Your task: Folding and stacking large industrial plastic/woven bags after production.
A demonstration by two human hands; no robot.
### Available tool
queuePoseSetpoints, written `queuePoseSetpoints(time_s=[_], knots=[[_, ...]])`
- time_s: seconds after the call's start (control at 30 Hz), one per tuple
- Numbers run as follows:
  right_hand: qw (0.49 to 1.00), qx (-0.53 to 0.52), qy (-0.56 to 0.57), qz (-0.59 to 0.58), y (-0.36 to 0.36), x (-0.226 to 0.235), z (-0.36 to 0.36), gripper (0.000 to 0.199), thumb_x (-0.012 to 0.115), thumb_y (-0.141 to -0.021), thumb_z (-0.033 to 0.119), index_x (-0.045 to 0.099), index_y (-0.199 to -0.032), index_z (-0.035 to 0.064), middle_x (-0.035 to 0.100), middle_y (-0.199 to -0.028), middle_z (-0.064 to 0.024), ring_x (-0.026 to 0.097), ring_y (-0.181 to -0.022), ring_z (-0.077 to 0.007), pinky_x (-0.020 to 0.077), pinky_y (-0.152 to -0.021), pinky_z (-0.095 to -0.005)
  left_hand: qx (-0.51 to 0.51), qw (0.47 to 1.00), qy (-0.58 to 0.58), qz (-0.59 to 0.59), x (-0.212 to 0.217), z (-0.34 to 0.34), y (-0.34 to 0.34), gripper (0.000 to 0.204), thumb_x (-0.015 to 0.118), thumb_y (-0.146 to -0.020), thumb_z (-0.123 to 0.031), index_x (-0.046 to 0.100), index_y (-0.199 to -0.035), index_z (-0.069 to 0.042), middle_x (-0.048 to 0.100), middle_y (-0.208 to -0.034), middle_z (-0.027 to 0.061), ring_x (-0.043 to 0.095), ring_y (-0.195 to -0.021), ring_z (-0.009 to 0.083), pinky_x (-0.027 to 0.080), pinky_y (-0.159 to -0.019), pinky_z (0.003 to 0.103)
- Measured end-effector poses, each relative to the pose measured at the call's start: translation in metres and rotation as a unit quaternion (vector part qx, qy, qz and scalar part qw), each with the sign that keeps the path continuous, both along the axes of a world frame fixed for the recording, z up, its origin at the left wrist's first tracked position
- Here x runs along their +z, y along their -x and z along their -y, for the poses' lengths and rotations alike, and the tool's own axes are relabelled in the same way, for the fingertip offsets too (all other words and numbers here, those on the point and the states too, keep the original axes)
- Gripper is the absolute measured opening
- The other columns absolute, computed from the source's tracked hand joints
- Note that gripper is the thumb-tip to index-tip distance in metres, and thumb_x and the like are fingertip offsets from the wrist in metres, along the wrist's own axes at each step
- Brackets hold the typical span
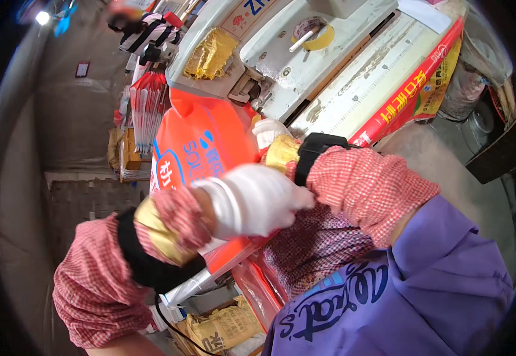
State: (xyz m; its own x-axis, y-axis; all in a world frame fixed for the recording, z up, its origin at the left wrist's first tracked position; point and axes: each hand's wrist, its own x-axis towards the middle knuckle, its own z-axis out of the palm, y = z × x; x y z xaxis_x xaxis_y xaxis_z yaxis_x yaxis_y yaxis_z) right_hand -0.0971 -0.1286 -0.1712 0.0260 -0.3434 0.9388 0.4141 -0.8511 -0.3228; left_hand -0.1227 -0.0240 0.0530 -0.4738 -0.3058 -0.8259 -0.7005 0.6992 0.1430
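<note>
A large orange-red plastic bag with blue and white print hangs at the edge of a pale grey machine. In a white glove, my left hand is in front of the bag, smeared by motion; its grip is unclear. My right hand, gloved too, is beside the bag's upper right part, close to the machine's metal fitting. Most of its fingers are hidden behind my cuff and the bag. Red checked sleeves and black straps cover both forearms.
A tape roll and a white stick rest on the machine. Yellow cloth covers its corner. A worn white ledge with a red-and-yellow strip extends rightward. Folded red-and-white bags hang left. Another person is at the upper left.
</note>
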Motion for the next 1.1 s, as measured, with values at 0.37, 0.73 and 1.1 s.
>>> queuePoseSetpoints(time_s=[0.37,0.73,1.1], knots=[[0.702,-0.448,-0.146,-0.533,0.051,0.041,-0.086,0.019,0.049,-0.08,0.014,0.06,-0.073,0.0005,0.056,-0.059,-0.0135,0.06,-0.053,-0.0265,0.0452,-0.043,-0.0385,-0.055,0.983,0.091,0.148,0.025,0.051,-0.047,0.018,0.064,-0.068,-0.03,0.065,-0.079,-0.016,0.059,-0.071,0.0039,0.056,-0.077,0.0276,0.045,-0.068,0.038],[0.742,-0.334,-0.199,-0.546,0.032,0.058,-0.036,0.02,0.048,-0.082,0.016,0.06,-0.086,0.0013,0.063,-0.075,-0.016,0.063,-0.065,-0.0322,0.048,-0.052,-0.0467,-0.102,0.979,0.14,-0.103,-0.042,0.011,-0.046,0.009,0.063,-0.059,-0.017,0.062,-0.066,-0.013,0.058,-0.06,0.0077,0.061,-0.063,0.0289,0.048,-0.053,0.038],[0.797,-0.069,-0.364,-0.477,0.038,0.108,-0.048,0.041,0.051,-0.079,0.024,0.051,-0.118,0.0092,0.06,-0.101,-0.016,0.058,-0.09,-0.0328,0.0458,-0.078,-0.0397,0.072,0.872,0.478,-0.082,-0.084,0.141,-0.199,0.013,0.058,-0.067,-0.013,0.066,-0.074,-0.005,0.063,-0.075,0.0164,0.061,-0.074,0.0334,0.049,-0.065,0.041]])
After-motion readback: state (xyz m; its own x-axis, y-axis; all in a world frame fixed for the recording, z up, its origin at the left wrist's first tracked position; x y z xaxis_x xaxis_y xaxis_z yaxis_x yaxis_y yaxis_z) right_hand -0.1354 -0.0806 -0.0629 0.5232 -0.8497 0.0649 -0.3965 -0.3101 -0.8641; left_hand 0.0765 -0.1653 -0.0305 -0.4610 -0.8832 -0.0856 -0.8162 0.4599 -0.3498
